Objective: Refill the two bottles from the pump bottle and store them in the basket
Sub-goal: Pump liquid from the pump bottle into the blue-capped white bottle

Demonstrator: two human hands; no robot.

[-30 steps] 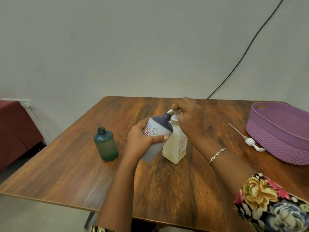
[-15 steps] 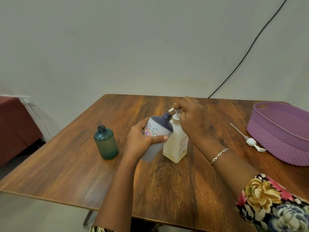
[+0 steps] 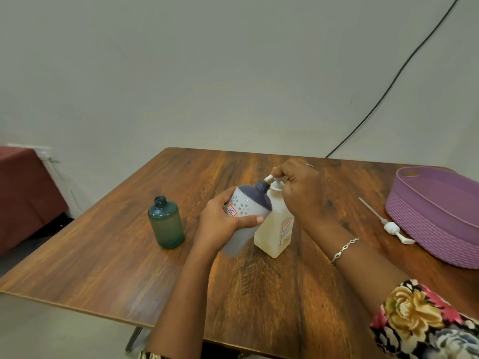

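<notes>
Room: I see a pale wall [image 3: 233, 73]; a black cable [image 3: 388, 81] runs down it
Table [image 3: 129, 268]: brown wood grain
Basket [image 3: 427, 229]: purple, at the right edge, well apart from both hands
Pump bottle [image 3: 274, 231]: upright, centre; right hand [image 3: 300, 193] curled round its pump head
White bottle [image 3: 246, 206]: tilted, neck at the spout; left hand [image 3: 220, 224] grips its body
Green bottle [image 3: 166, 224]: uncapped, upright, left of the left hand
Loose pump [image 3: 388, 226]: lying just beside the basket

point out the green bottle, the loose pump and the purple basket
green bottle [image 3: 167, 225]: head view, middle of its body
loose pump [image 3: 389, 226]: head view, its white collar
purple basket [image 3: 425, 229]: head view, ribbed outer wall
</notes>
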